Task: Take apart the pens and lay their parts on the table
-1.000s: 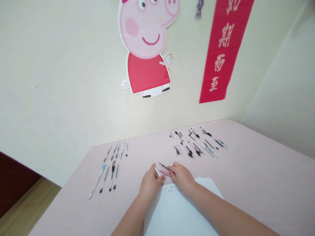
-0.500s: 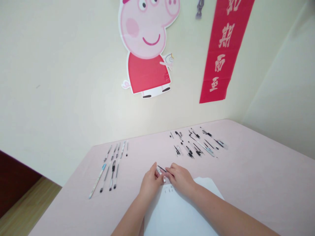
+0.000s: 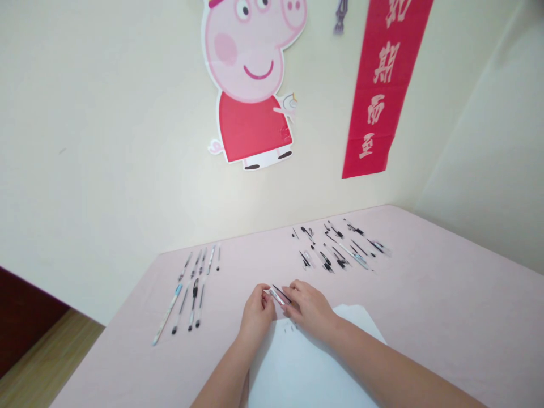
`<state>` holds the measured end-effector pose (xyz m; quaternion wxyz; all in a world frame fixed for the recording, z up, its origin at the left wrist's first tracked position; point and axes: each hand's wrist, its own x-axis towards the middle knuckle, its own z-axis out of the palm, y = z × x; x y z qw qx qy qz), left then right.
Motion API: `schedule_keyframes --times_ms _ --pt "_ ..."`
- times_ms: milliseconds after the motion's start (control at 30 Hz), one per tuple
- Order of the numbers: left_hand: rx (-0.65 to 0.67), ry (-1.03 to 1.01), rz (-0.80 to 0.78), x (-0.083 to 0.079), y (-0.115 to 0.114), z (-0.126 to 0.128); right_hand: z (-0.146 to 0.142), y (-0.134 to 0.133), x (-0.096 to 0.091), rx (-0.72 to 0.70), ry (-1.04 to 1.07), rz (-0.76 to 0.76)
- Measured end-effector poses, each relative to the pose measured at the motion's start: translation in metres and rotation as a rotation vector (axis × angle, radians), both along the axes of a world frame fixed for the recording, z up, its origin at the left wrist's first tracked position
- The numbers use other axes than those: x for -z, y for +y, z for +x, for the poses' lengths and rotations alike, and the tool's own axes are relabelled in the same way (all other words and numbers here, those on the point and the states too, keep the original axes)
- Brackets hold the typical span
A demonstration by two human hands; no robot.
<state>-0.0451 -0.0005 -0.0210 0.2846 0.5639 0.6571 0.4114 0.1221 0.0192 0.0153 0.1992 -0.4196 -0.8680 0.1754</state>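
Just beyond a white sheet of paper (image 3: 314, 362), my two hands are close together. The fingers of my left hand (image 3: 256, 311) close on the upper end of a short white pen barrel (image 3: 277, 296) with small markings. My right hand (image 3: 312, 307) pinches a thin dark pen part (image 3: 280, 292), which looks like a refill, lying alongside the barrel. Its fingertips also meet the barrel's lower end. Fingers hide the ends of both pieces. A few small dark marks show at the top of the paper.
Pens and refills lie in two rows on the left, among them a blue-capped pen (image 3: 167, 314) and a black-capped pen (image 3: 194, 304). Several loose pen parts (image 3: 340, 258) are spread at the back right of the pink table (image 3: 446, 317). A wall (image 3: 140, 170) stands behind.
The white barrel has shifted and turned slightly between my fingers, its lower end now nearer my right hand. My left fingers have moved up and left along it. The view has shifted slightly.
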Motion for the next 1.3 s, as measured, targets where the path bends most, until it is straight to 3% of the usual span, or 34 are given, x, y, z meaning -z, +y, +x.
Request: schedule_keyframes --times_ms 200,500,933,1300 --pt "-0.057 -0.122 0.053 0.004 0.002 -0.002 0.001 -0.003 -0.004 -0.097 0.011 0.026" --pt "-0.102 -0.224 0.073 -0.007 0.001 -0.001 -0.009 -0.001 -0.003 -0.153 -0.094 0.047" --pt "-0.085 -0.241 0.079 -0.001 0.003 -0.002 -0.024 0.006 0.008 -0.052 -0.133 0.024" --pt "-0.079 -0.219 0.077 -0.001 0.004 -0.001 -0.025 0.048 0.017 0.012 -0.181 0.071"
